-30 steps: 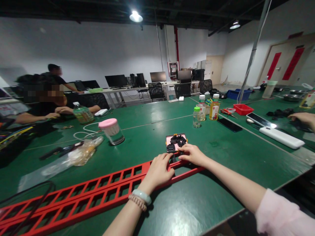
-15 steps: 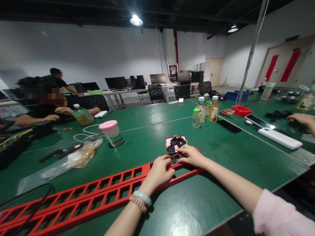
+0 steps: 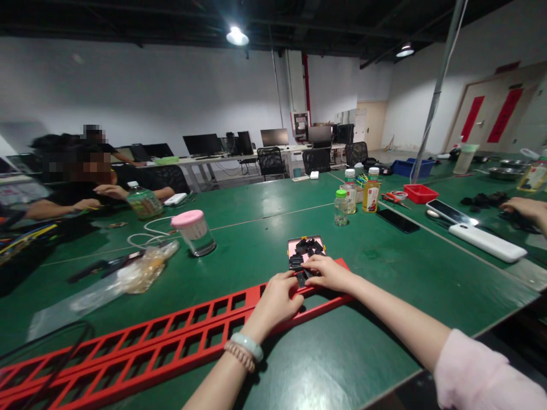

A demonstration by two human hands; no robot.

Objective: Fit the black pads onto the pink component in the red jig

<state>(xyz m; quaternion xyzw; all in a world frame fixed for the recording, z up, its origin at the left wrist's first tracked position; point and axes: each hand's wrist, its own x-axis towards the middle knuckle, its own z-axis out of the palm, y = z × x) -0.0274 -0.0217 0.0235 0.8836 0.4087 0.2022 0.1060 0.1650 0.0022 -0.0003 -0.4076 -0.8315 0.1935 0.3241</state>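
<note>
A long red frame with rows of rectangular openings [image 3: 171,326] lies across the green table. Over its right part, my left hand [image 3: 278,295] has its fingers curled against a small black piece [image 3: 301,279] at the frame. My right hand [image 3: 328,273] comes in from the right, thumb and fingertips pinched at the same spot. Whatever it pinches is mostly covered by the fingers and looks like a small black part. Just beyond both hands sits a small open box [image 3: 292,246] with a pink lining, holding several black parts [image 3: 308,247].
To the left stand a pink-lidded jar [image 3: 194,232] and a plastic bag [image 3: 141,272]. Drink bottles [image 3: 371,191], a phone [image 3: 397,220], a white power bank [image 3: 487,242] and a red tray [image 3: 421,193] lie to the right. Another person's hand [image 3: 525,208] works at far right.
My right hand has shifted slightly left and toward my left hand, its fingertips closer to the black piece at the frame. My left hand stays nearly still.
</note>
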